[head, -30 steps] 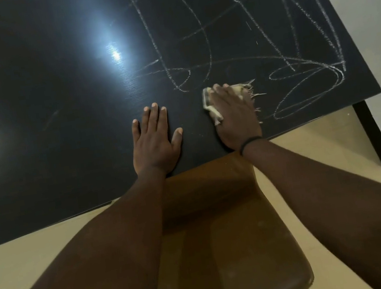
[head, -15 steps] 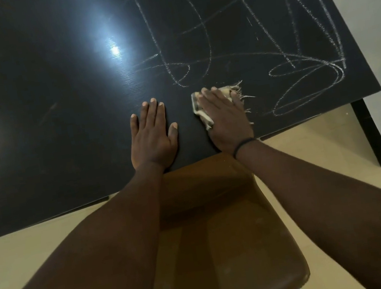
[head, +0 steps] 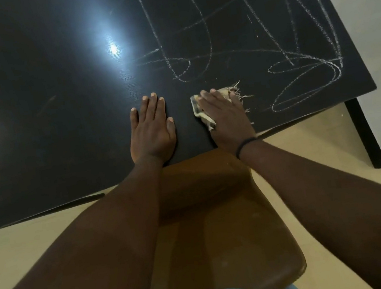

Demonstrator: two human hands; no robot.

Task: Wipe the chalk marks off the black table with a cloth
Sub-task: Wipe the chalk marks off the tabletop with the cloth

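Observation:
A glossy black table (head: pixel 39 93) fills the upper view. White chalk marks (head: pixel 290 58), loops and crossing lines, cover its right half. My right hand (head: pixel 226 116) lies flat on a frayed cream cloth (head: pixel 201 115) and presses it onto the table near the front edge, just left of the lowest chalk loops. Most of the cloth is hidden under the palm. My left hand (head: pixel 152 130) rests flat on the bare table beside it, fingers spread, holding nothing.
A brown chair seat (head: pixel 222 226) stands between my arms, tucked against the table's front edge. A black table leg (head: pixel 368 136) drops at the right corner. Beige floor (head: pixel 14 252) surrounds the chair. A bright light reflection (head: pixel 113 48) glares on the tabletop.
My right hand has slid the cloth a little to the left, away from the lower chalk loops. My left hand has stayed flat in place.

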